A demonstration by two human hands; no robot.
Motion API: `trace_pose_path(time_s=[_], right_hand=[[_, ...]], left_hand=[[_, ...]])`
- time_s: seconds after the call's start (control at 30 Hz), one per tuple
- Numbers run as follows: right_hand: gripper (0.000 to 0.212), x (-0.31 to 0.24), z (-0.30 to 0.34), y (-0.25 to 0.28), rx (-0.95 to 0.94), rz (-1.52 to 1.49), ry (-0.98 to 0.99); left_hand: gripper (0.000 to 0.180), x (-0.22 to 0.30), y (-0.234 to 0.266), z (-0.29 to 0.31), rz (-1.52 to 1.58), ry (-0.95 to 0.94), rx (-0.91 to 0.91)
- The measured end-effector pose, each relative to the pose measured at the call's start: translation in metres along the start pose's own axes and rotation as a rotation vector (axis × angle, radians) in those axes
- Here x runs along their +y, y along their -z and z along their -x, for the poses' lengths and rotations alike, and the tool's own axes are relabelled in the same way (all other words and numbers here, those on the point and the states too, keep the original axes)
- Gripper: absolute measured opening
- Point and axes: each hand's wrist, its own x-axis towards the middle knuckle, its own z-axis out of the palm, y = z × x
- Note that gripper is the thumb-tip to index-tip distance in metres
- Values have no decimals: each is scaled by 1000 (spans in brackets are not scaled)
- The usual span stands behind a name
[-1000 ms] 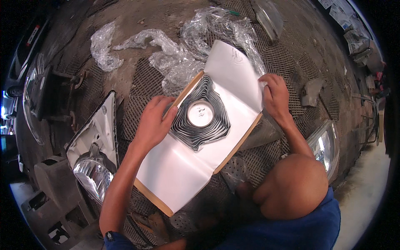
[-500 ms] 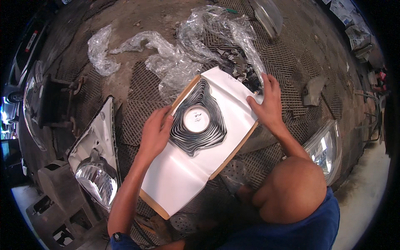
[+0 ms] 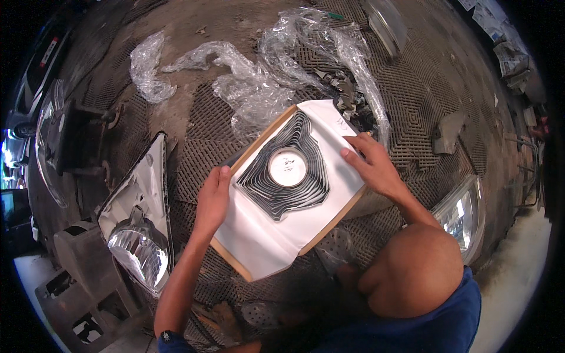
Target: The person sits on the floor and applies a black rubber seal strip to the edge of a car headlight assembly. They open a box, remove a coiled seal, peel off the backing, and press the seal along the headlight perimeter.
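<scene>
An opened shallow cardboard box [image 3: 341,183], white inside with brown edges, is held slanted before me. In it lies a flat coil of black sealant strip [image 3: 259,187], its layers parted by pale lining and bent into a rough diamond. At the coil's middle is a round white core [image 3: 288,167] with scribbled marks. My left hand [image 3: 212,200] grips the box's left edge, thumb on top and fingers mostly hidden beneath. On the far right side, my right hand [image 3: 376,167] closes on the white flap between thumb and fingers.
Crumpled clear plastic wrap [image 3: 256,88] and dark scraps [image 3: 353,103] lie beyond the box on the ribbed mat [image 3: 415,88]. A headlight housing [image 3: 138,235] stands left, beside a grey slotted block [image 3: 88,265]. Clear lenses lie right [image 3: 462,215] and far right [image 3: 385,26].
The box has shifted slightly right, and its near end has come up. My right hand's fingers have drawn in from stretched out to the flap. My left hand has slid lower along the edge.
</scene>
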Motion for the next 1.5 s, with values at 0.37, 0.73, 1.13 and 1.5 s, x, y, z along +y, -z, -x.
trace_pose_path(time_s=[0.37,0.73,1.13,1.5], right_hand=[[61,-11,9,14,-173,-801,-423],[57,38,-7,16,-311,-1418,-316],[74,21,-13,6,-172,-633,-244],[42,1,-15,18,298,307,236]], left_hand=[[67,-20,-8,12,141,91,86],[58,27,8,17,121,-61,100],[50,8,-20,-7,18,-71,45],[36,3,-12,-2,-45,-187,-6]])
